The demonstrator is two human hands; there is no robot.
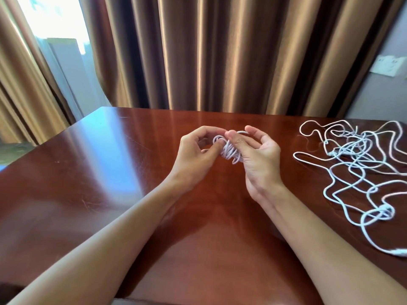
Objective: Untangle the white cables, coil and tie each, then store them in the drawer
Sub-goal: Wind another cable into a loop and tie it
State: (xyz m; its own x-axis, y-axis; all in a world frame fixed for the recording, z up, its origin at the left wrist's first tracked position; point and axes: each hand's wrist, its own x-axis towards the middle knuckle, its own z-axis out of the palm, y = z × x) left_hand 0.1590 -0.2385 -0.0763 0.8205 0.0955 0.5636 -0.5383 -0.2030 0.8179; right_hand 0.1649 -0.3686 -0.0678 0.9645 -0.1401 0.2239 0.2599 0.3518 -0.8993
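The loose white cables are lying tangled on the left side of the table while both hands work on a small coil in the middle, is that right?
Not quite. The head view shows the loose white cables tangled on the right side of the table, not the left. The left hand and right hand do hold a small coil in the middle.

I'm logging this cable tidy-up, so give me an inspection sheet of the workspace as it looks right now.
Surface: glossy dark red-brown wooden table, with light scratches and window glare.
Job's things: small coiled white cable held above the table between both hands; drawer not in view.
Clutter: nothing seen.
Grippers: left hand pinches the coil's left side; right hand grips its right side, thumb across the loops.
Cables: loose tangled white cables spread over the table's right side, not yet coiled.
Surroundings: brown curtains behind, bright window at left, wall socket at right.
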